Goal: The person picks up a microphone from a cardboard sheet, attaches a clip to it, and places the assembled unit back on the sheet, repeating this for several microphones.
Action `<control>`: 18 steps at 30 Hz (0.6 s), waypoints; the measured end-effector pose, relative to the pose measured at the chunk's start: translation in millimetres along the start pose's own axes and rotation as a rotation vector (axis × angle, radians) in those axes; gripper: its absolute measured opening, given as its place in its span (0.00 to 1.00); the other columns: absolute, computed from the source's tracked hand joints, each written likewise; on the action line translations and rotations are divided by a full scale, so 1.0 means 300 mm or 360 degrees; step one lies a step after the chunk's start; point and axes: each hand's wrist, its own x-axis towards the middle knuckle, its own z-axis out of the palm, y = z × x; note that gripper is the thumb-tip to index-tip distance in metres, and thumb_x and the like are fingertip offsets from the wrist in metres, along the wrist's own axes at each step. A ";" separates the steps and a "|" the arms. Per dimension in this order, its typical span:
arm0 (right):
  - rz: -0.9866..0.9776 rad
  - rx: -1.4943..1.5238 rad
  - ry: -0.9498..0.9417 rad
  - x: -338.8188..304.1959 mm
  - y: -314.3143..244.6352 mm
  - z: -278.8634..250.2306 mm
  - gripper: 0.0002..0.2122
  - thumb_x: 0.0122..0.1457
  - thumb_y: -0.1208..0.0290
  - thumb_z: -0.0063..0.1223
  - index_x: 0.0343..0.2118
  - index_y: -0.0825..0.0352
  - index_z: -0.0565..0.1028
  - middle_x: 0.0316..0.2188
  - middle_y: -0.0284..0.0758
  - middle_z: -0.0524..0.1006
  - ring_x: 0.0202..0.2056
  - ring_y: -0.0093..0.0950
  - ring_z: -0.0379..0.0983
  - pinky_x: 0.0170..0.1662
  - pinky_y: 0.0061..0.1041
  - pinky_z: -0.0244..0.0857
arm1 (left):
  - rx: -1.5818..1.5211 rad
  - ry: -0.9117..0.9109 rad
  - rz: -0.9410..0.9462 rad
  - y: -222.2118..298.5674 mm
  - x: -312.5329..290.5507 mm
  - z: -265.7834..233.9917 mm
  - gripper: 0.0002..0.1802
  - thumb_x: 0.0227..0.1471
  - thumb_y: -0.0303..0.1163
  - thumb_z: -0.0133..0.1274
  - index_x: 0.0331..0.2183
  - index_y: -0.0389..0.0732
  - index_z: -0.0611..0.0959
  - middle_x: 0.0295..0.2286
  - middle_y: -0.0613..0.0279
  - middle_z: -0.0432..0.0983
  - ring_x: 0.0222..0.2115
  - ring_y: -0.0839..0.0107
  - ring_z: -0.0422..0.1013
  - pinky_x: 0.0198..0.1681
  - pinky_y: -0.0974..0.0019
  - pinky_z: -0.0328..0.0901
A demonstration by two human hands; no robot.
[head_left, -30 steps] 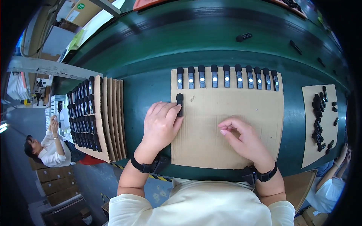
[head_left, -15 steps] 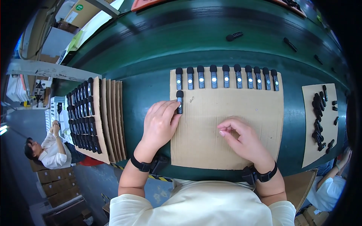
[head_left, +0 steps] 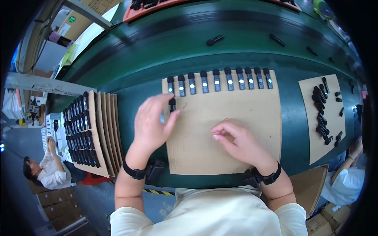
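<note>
My left hand (head_left: 151, 121) is open over the left edge of a flat cardboard sheet (head_left: 224, 149). Its thumb and fingers are spread on either side of a small black clip-on microphone (head_left: 172, 105) with a foam tip, partly hidden by the hand. This one lies below the left end of a row of similar microphones (head_left: 216, 80), each with a pale round spot, along the sheet's far edge. Above the middle of the sheet, my right hand (head_left: 238, 142) is curled, thumb close to the index finger, with nothing visible in it.
To the right, loose microphones lie on another cardboard piece (head_left: 325, 145). Stacked cardboard sheets (head_left: 106, 133) stand at the left, the outermost carrying rows of microphones. Beyond, several microphones lie on a green surface (head_left: 165, 51) near a red tray (head_left: 157, 7). A person (head_left: 51, 169) is at far left.
My left hand has moved off the lone microphone, and its fingers have spread. The right hand keeps its curled shape over the sheet. The whole view has shifted slightly.
</note>
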 end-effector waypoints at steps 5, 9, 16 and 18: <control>-0.0348 -0.0451 0.0039 -0.047 -0.113 -0.082 0.05 0.57 0.77 0.57 0.37 0.67 0.76 0.31 0.37 0.77 0.34 0.29 0.76 0.38 0.27 0.69 | -0.0535 0.0019 -0.0147 0.059 0.239 0.006 0.16 0.47 0.28 0.62 0.39 0.36 0.80 0.36 0.53 0.79 0.38 0.61 0.76 0.43 0.62 0.69; -0.0212 -0.0630 0.0155 -0.034 -0.149 -0.258 0.05 0.57 0.77 0.56 0.36 0.68 0.75 0.29 0.37 0.77 0.32 0.30 0.75 0.37 0.27 0.69 | -0.0733 -0.0019 -0.0317 -0.002 0.428 0.101 0.16 0.48 0.29 0.61 0.40 0.34 0.80 0.37 0.54 0.79 0.37 0.65 0.77 0.44 0.64 0.69; 0.0080 -0.1196 0.0440 0.265 0.018 -0.664 0.09 0.59 0.73 0.55 0.40 0.69 0.75 0.32 0.36 0.75 0.34 0.27 0.72 0.39 0.24 0.68 | -0.0213 -0.0357 -0.0536 -0.120 0.609 0.262 0.23 0.48 0.34 0.62 0.46 0.35 0.80 0.42 0.51 0.79 0.43 0.63 0.75 0.48 0.63 0.69; -0.0008 -0.1369 0.0496 0.357 0.134 -0.768 0.10 0.58 0.73 0.55 0.42 0.69 0.74 0.35 0.37 0.75 0.36 0.30 0.73 0.42 0.27 0.68 | 0.0032 -0.0387 -0.0510 -0.130 0.629 0.315 0.24 0.48 0.36 0.63 0.46 0.35 0.79 0.43 0.48 0.78 0.44 0.59 0.74 0.49 0.61 0.69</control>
